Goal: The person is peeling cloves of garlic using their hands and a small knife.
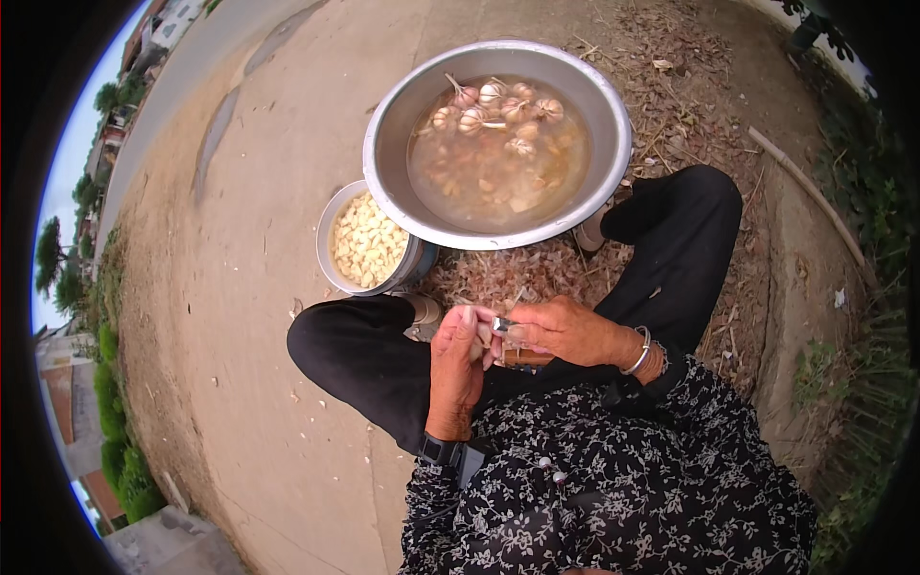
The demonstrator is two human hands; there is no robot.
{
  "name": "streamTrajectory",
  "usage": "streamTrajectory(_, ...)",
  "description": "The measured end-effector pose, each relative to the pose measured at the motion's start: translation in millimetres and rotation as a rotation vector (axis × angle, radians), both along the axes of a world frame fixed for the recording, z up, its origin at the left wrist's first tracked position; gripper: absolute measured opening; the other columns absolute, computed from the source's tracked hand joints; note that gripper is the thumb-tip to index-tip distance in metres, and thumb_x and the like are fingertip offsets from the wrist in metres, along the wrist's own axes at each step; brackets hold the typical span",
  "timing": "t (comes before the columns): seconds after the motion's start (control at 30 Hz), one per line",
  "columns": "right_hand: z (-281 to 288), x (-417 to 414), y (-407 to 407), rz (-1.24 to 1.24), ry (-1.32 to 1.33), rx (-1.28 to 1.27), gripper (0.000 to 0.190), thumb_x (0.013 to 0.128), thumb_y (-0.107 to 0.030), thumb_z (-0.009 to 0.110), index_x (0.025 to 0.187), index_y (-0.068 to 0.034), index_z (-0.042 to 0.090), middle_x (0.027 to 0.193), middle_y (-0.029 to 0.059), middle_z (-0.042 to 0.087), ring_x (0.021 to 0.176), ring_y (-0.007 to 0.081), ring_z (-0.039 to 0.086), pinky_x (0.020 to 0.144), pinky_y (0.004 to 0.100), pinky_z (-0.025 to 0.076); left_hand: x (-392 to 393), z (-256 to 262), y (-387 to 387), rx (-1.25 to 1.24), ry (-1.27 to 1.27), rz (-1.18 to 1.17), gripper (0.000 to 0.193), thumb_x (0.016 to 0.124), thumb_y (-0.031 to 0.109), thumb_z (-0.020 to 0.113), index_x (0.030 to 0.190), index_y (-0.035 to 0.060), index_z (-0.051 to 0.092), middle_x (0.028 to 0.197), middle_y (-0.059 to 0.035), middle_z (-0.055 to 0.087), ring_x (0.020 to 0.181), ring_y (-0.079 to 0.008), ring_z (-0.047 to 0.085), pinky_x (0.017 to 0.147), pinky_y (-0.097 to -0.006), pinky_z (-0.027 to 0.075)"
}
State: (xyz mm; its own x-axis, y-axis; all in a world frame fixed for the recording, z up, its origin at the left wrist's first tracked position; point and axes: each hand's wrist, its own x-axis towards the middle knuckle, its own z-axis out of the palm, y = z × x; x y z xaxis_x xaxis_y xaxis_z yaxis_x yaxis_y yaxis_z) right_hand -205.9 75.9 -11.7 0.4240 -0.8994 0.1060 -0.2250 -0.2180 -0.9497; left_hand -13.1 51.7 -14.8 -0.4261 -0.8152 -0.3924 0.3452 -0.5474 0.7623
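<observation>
Garlic (483, 336), partly hidden by the fingers, is held in my left hand (462, 352) above my lap. My right hand (564, 331) grips a small metal blade (502, 325), its tip close against the garlic. Beyond my knees stands a wide metal basin (496, 241) of cloudy water. Whole garlic bulbs (514, 109) float at its far side, and loose cloves lie lower in the water. Left of the basin, touching or nearly touching its rim, a bucket (325, 248) holds many peeled garlic cloves (366, 241).
Garlic skins (532, 277) lie heaped on the ground between my feet, below the basin. Dry leaves and husks (668, 93) litter the ground at the right, near a long stick (808, 190). Under my hands shows part of a brown wooden thing (528, 357).
</observation>
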Motion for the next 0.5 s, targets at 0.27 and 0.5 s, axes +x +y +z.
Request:
streamTrajectory(0.27,-3,-14,3,0.008,-0.298,0.598,0.024,0.096,-0.024,0.05,0.099,-0.001,0.055,0.058,0.0003,0.041,0.051,0.0121,0.047,0.05,0.028,0.044,8,-27,-8,0.145,0.114,0.044,0.027,0.094,0.03,0.054,0.1,0.0035,0.054,0.075,-0.005,0.057,0.057,-0.0108,0.053,0.044,-0.0184,0.036)
streamTrajectory(0.5,-22,-56,2,-0.344,0.868,0.071,0.03,0.082,-0.027,0.064,0.091,0.0,0.054,0.065,0.0173,0.055,0.065,0.04,0.058,0.062,0.0476,0.047,-5,-110,-60,0.028,-0.43,-0.088,0.013,0.09,0.011,0.057,0.1,0.0041,0.06,0.074,-0.002,0.06,0.056,-0.0098,0.055,0.044,-0.0197,0.038)
